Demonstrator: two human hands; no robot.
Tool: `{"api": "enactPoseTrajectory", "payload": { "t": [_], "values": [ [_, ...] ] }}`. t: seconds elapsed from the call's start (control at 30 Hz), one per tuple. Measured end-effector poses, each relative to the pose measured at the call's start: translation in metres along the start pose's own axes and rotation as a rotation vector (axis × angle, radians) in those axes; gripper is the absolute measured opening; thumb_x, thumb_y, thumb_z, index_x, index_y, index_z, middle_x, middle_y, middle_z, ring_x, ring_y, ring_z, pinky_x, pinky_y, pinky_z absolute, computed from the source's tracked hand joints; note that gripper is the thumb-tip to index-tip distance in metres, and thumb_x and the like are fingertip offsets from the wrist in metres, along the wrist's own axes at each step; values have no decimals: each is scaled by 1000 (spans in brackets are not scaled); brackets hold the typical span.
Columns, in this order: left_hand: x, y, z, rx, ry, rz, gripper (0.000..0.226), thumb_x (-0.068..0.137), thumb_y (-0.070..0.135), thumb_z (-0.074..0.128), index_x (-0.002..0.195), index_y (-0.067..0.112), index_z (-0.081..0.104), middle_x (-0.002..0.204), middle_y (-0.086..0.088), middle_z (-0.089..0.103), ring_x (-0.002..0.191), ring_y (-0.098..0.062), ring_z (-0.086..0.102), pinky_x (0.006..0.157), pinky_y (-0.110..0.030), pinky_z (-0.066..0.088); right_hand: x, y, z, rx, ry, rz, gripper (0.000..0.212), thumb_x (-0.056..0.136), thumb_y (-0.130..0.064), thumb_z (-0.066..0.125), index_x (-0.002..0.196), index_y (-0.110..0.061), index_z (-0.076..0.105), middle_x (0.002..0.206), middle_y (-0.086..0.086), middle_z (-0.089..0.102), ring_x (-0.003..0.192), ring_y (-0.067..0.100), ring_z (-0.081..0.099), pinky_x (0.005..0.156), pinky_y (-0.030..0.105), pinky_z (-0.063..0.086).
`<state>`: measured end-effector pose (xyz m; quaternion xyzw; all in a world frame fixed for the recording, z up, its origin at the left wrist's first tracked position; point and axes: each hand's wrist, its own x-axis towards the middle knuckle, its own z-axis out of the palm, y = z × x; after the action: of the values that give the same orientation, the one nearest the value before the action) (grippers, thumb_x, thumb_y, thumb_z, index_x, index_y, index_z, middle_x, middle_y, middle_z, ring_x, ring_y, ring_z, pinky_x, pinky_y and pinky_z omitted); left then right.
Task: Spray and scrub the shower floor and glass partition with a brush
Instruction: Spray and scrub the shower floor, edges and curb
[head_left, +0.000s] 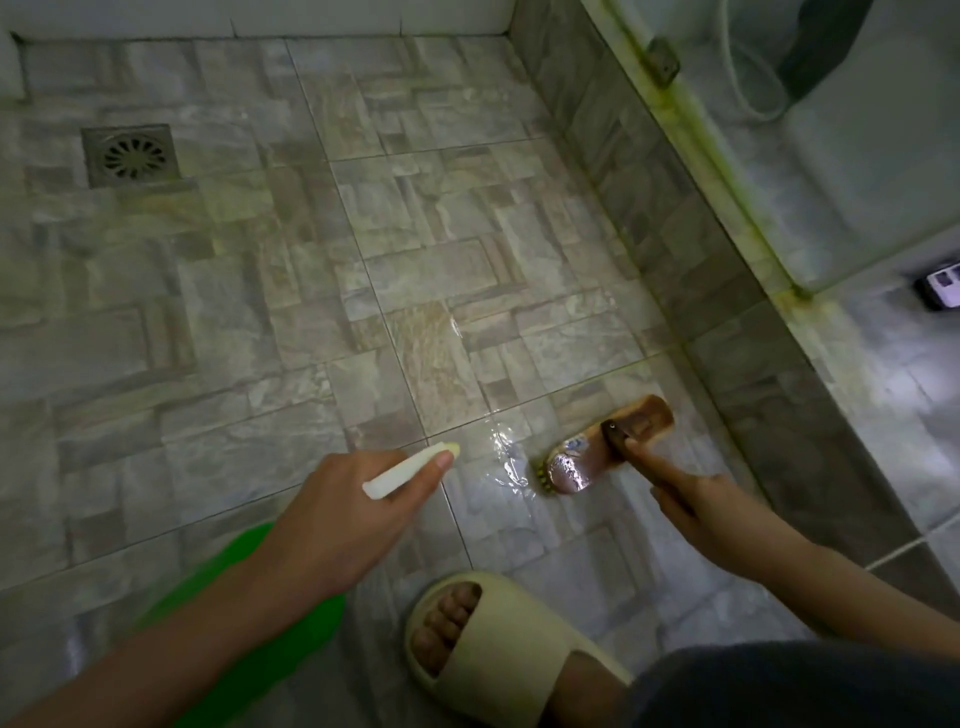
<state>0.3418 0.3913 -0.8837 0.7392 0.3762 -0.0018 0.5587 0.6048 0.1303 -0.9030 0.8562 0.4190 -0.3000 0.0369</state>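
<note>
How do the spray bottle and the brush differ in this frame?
The spray bottle is green with a white nozzle; the brush is brown wood. The left hand holds the bottle above the floor; the right hand holds the brush bristles-down on wet tiles. One hand grips each.

Far left, drain (130, 156) set in shower floor (260, 322). At right, brush (608, 447) lies on floor, close beside kerb (654, 208). Nearer, left of brush, stands slipper (498, 654).

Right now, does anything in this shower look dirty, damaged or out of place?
Yes: yellow-green grime streaks the pale sill strip under the glass partition on the right, heaviest at its near corner joint. A shiny puddle on the grey stone-pattern floor tiles beside the wooden scrub brush fits scrubbing.
</note>
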Motion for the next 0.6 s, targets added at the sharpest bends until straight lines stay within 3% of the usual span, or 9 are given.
{"api": "enactPoseTrajectory", "payload": {
  "t": [0.1,0.23,0.3,0.37,0.5,0.6],
  "values": [
    [2,8,-2,34,-47,2,77,73,79,45,79,7,70,50,-1,50,42,-4,45,49,-27,40,-21,-9,8,-24,-31,41,71,101,-33,37,136,-59,-19,75,-1,61,63,8,59,68,25,54],
    [8,26,-9,23,-66,0,78,72,75,49,81,0,71,69,-19,66,44,-6,50,48,-25,40,31,-36,-7,-19,78,32,62,101,-27,37,148,-47,3,85,6,63,71,18,60,68,30,49],
    [12,39,-15,37,-92,27,65,77,70,48,79,11,73,68,-15,67,41,-5,50,47,-24,43,87,-46,-27,15,141,-8,62,99,-23,40,151,-42,12,97,16,66,83,30,62,75,38,50],
    [16,49,-21,59,-106,54,64,77,71,46,89,16,77,64,-9,67,39,-5,51,46,-21,45,118,-40,-36,49,166,-12,61,99,-22,41,151,-40,16,101,19,65,86,33,62,76,38,50],
    [22,59,-30,129,-80,88,78,77,74,42,96,5,73,53,-8,57,39,-8,52,48,-22,45,37,7,-7,37,125,31,60,99,-28,40,145,-54,11,97,7,65,76,16,62,74,33,53],
    [26,65,-30,84,-24,98,68,76,73,42,85,15,75,56,-9,62,39,-7,53,47,-21,45,-15,29,1,96,-22,91,56,100,-27,41,138,-55,11,96,2,67,78,12,65,77,29,56]
  ]
}}
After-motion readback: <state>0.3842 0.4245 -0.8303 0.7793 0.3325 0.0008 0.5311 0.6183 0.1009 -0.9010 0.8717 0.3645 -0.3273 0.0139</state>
